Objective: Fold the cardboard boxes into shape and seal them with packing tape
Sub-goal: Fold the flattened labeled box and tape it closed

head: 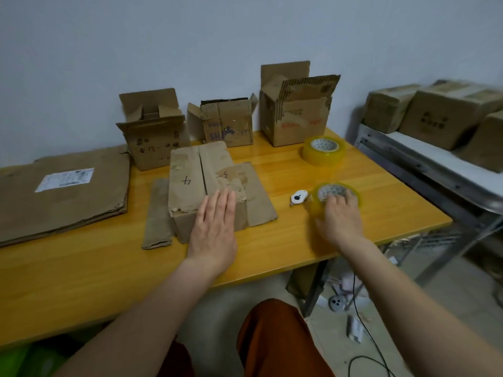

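Observation:
A brown cardboard box (196,180) lies on the yellow table (299,240), its two top flaps folded down to meet at a centre seam, with side flaps spread flat on both sides. My left hand (215,224) presses flat on the near right of the box top, fingers straight. My right hand (341,216) grips a yellow roll of packing tape (317,201) on the table to the right; the hand is blurred. A second tape roll (324,150) stands farther back.
Three open boxes (153,140) (228,123) (296,115) line the wall. Flattened cardboard (62,194) lies at left. A small white cutter (298,197) sits beside the gripped roll. Sealed boxes (446,115) rest on a metal shelf at right.

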`<state>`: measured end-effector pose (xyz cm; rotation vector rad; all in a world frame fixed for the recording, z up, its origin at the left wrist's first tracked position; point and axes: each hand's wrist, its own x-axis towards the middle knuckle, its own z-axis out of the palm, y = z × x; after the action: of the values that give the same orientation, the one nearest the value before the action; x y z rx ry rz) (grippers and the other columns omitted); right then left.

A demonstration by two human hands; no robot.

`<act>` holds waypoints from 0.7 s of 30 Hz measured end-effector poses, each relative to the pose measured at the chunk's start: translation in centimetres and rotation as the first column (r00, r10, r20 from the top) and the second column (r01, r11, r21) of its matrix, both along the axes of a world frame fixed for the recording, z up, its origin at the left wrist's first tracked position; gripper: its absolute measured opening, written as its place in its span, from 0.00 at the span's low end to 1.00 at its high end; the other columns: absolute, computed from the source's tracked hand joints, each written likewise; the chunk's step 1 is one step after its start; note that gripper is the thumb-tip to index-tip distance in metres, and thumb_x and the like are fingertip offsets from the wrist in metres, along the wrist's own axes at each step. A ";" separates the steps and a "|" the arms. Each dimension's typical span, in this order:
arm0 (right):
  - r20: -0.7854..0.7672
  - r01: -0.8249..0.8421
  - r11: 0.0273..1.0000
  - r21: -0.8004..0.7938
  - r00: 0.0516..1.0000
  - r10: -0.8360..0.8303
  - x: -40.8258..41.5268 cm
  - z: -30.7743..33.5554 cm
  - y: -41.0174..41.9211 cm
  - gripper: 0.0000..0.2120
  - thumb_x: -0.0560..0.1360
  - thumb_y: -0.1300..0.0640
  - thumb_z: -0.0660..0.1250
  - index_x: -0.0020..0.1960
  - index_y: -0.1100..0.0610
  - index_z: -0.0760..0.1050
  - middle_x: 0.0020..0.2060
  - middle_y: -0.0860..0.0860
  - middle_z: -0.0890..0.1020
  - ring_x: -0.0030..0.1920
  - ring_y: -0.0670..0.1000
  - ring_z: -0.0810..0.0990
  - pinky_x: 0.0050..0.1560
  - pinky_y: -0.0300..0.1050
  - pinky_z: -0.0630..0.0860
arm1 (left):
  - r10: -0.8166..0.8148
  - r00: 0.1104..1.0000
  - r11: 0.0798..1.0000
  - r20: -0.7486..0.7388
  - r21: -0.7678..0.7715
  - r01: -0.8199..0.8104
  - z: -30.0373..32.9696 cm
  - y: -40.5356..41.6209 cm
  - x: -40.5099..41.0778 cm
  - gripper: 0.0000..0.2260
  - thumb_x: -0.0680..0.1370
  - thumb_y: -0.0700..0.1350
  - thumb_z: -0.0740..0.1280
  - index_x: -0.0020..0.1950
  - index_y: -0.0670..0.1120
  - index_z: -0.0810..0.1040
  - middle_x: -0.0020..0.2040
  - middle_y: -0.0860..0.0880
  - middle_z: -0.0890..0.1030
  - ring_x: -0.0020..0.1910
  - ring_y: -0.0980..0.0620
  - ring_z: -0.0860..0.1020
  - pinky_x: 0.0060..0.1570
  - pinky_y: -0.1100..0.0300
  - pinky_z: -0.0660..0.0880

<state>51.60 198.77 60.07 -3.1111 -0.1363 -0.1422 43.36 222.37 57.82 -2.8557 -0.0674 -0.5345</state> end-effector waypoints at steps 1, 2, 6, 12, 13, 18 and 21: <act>-0.016 0.029 0.999 0.016 0.999 -0.029 0.1 0.0 -0.5 0.24 0.79 0.51 0.59 0.72 0.60 0.61 0.71 0.57 0.66 0.74 0.58 0.57 0.75 0.55 0.47 | -0.007 1.000 1.000 -0.018 -0.009 0.007 0.2 0.0 0.1 0.44 0.77 0.55 0.58 0.72 0.41 0.25 0.78 0.43 0.37 0.77 0.45 0.37 0.72 0.50 0.31; -0.024 0.039 0.998 0.052 0.999 -0.038 0.1 -0.1 -0.8 0.21 0.79 0.53 0.60 0.70 0.57 0.64 0.70 0.55 0.69 0.73 0.57 0.59 0.75 0.57 0.47 | -0.022 0.999 0.999 -0.034 -0.049 0.020 0.5 0.0 0.3 0.45 0.76 0.57 0.59 0.73 0.41 0.28 0.78 0.44 0.38 0.77 0.45 0.37 0.73 0.50 0.32; -0.017 -0.038 0.958 0.283 0.999 0.045 -0.5 0.2 -1.3 0.21 0.76 0.55 0.67 0.68 0.52 0.69 0.67 0.52 0.73 0.71 0.56 0.63 0.74 0.61 0.45 | -0.093 0.994 0.832 0.058 -0.544 0.109 2.9 -0.6 0.8 0.41 0.74 0.55 0.69 0.78 0.48 0.49 0.78 0.50 0.52 0.77 0.52 0.48 0.74 0.57 0.41; 0.094 -0.250 0.762 0.598 0.965 0.243 -3.2 3.5 1.4 0.20 0.72 0.57 0.73 0.62 0.55 0.74 0.57 0.54 0.75 0.62 0.56 0.71 0.66 0.56 0.65 | -0.230 0.972 0.497 0.058 -0.851 0.169 6.6 -3.1 2.1 0.36 0.73 0.49 0.73 0.76 0.51 0.60 0.75 0.50 0.64 0.73 0.50 0.62 0.71 0.51 0.62; 0.120 -0.300 0.732 0.612 0.950 0.289 -3.6 4.2 1.8 0.19 0.71 0.57 0.73 0.60 0.55 0.75 0.54 0.52 0.75 0.60 0.55 0.71 0.63 0.52 0.68 | -0.275 0.961 0.380 0.037 -0.914 0.144 6.8 -3.3 2.2 0.34 0.73 0.47 0.72 0.76 0.51 0.60 0.75 0.49 0.64 0.73 0.49 0.63 0.71 0.51 0.63; 0.173 -0.432 0.705 0.563 0.895 0.411 -4.8 5.7 3.2 0.17 0.71 0.57 0.74 0.57 0.55 0.76 0.53 0.49 0.77 0.58 0.50 0.70 0.56 0.43 0.67 | -0.278 0.948 0.139 0.156 -0.970 0.201 6.6 -2.4 1.5 0.21 0.74 0.33 0.68 0.67 0.43 0.72 0.66 0.45 0.73 0.68 0.51 0.71 0.60 0.71 0.69; 0.174 -0.434 0.699 0.568 0.894 0.413 -5.0 5.8 4.0 0.17 0.71 0.56 0.74 0.58 0.55 0.76 0.55 0.51 0.77 0.58 0.50 0.70 0.57 0.43 0.68 | -0.222 0.942 0.140 0.252 -0.948 0.286 6.3 -2.0 0.6 0.12 0.74 0.34 0.69 0.54 0.47 0.76 0.59 0.44 0.76 0.61 0.51 0.76 0.62 0.61 0.74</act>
<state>46.59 202.82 65.84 -2.3642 -0.6674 -0.1817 43.93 220.37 64.15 -4.2402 0.1474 -0.8788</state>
